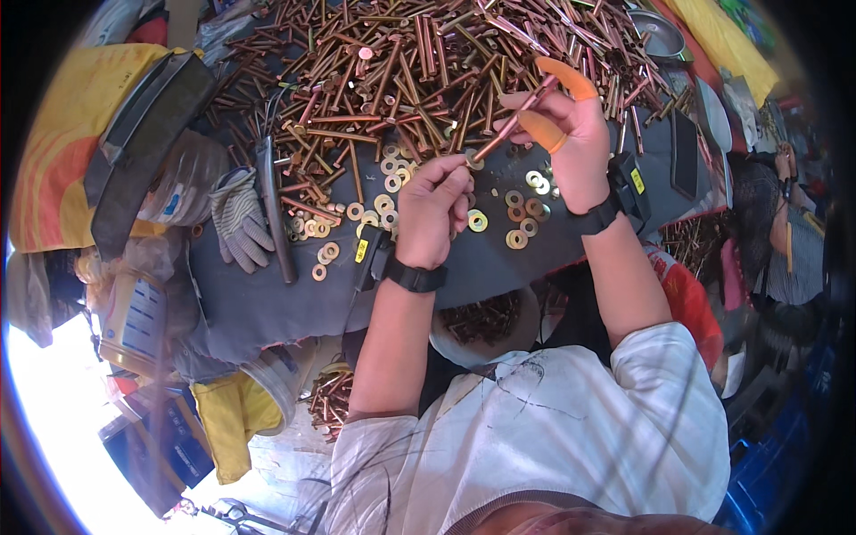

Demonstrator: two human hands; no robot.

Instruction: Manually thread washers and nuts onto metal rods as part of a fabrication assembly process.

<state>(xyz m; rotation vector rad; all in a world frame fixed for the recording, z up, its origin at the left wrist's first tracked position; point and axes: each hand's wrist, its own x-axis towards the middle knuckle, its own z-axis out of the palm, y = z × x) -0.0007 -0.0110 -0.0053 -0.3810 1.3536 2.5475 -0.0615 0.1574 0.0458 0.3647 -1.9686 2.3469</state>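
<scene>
Right hand [581, 156] closed in a pinch on a long, copper-coloured metal bolt [506, 130]; orange rubber finger cots [571, 78] on thumb and index. Upper part of bolt sits in that grip, lower end at left hand [426, 209] fingertips. Long axis diagonal, upper right to lower left. Left fingers curled, thumb in; can't tell what's inside. Beyond: big heap of similar bolts [392, 80].
</scene>
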